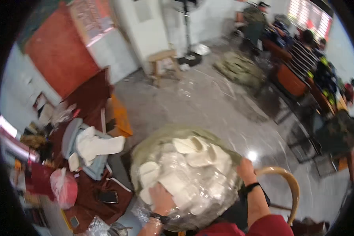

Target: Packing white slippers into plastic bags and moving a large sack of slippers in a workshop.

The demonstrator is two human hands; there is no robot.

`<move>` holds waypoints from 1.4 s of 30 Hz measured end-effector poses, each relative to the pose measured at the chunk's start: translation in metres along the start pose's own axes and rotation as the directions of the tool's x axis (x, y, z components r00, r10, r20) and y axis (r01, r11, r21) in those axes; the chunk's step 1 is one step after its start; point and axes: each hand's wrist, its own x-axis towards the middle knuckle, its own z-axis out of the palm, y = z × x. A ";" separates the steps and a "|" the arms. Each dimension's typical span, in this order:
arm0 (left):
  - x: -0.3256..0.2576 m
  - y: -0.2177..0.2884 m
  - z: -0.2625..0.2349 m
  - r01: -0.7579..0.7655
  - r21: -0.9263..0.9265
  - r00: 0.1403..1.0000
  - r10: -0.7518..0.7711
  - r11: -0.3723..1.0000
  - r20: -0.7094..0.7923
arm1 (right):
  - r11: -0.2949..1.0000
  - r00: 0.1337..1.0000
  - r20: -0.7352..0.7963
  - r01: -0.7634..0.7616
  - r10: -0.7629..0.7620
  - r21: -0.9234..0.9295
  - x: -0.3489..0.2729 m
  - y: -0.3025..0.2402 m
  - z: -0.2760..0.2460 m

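Both our hands grip one clear plastic bag (185,177) of white pieces at our lap: left hand (161,198) clutching its near side, right hand (246,169) pinching the far rim. We judge the thin plastic could slip and spill onto the floor (208,106).

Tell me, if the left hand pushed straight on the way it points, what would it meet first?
The left hand already lies on the clear plastic bag, so it would likely press straight into the white pieces packed inside, though depth is unclear.
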 end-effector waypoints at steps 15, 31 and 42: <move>-0.022 0.008 -0.040 -0.203 0.028 0.962 0.205 0.979 -0.180 | 0.885 0.835 0.413 -0.170 0.362 -0.433 -0.008 0.057 0.104; -0.195 -0.105 0.015 0.512 -0.730 0.738 -0.667 0.453 0.105 | 0.953 0.964 -0.174 -0.154 0.203 0.259 -0.047 -0.012 -0.008; -0.051 0.025 0.061 0.190 -0.913 0.971 0.065 0.361 0.228 | 0.938 0.916 -0.303 -0.168 0.262 0.303 -0.036 -0.097 -0.106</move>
